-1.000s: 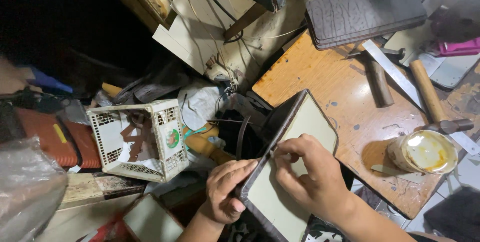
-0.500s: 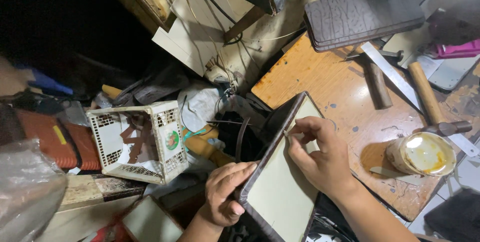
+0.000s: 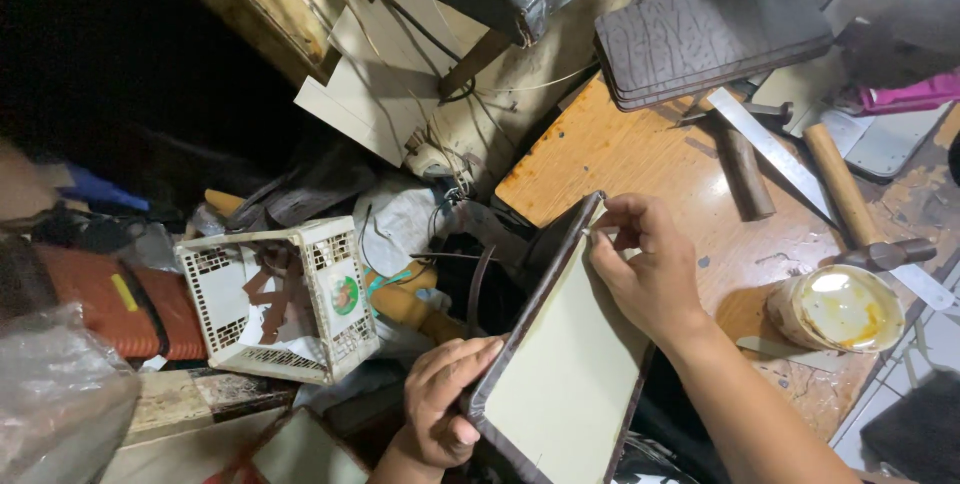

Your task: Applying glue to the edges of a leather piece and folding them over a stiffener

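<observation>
Grip, left hand (image 3: 440, 409): is clamping the lower left edge of the flat panel (image 3: 570, 374), thumb lying across the dark wrapped border, fingers curling behind it.
Grip, right hand (image 3: 650, 274): is pinching narrowly at the panel's upper corner, fingertips (image 3: 615, 216) pressing the border material; a thin pale tip is showing between them, too small to identify.
Panel position: is standing tilted on edge, off the left edge of the wooden workbench (image 3: 620, 149), pale cream face turned up toward the camera.
Work done, as judged: dark brown covering is already running folded along the left edge and round the lower corner, lying flat against the cream face.
Work left, as judged: the upper corner under the right fingertips is being worked now; the condition of the right edge cannot be confirmed.
Bench items: a glue pot (image 3: 835, 309) with yellowish contents is sitting near the bench's right edge; a hammer (image 3: 850, 204) and a steel ruler (image 3: 790, 169) are lying beyond it; a stack of dark textured boards (image 3: 710, 34) is occupying the far edge.
Surroundings: a white perforated crate (image 3: 280, 299) is resting left of the panel among scraps.
Hidden or unclear: the panel's rear face, its bottom right corner and the left fingers behind it are out of view; the upper left of the frame is too dark to read.
</observation>
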